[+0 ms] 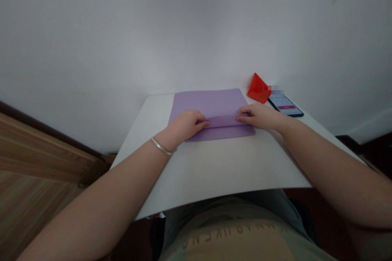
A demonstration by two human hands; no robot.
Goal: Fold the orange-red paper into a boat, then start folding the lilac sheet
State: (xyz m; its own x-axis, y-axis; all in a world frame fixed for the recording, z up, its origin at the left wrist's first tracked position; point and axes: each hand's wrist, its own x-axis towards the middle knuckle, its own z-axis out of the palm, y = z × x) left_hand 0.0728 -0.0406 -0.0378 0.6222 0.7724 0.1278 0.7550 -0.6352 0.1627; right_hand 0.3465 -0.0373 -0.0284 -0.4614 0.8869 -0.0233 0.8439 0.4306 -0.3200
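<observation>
Two hands show in the head view I am reading. The left hand (183, 126), with a metal bangle (161, 146) at its wrist, and the right hand (259, 116) rest on a purple paper sheet (211, 104). The sheet lies flat near the far edge of the white worktop (214, 167), its near part folded over into a band. I observe the fingers (202, 123) of both hands closed on this fold from opposite ends, with the fingertips apart. Beyond the sheet, to the right, a red folded paper piece (259, 88) stands just beside a lit phone (284, 105).
</observation>
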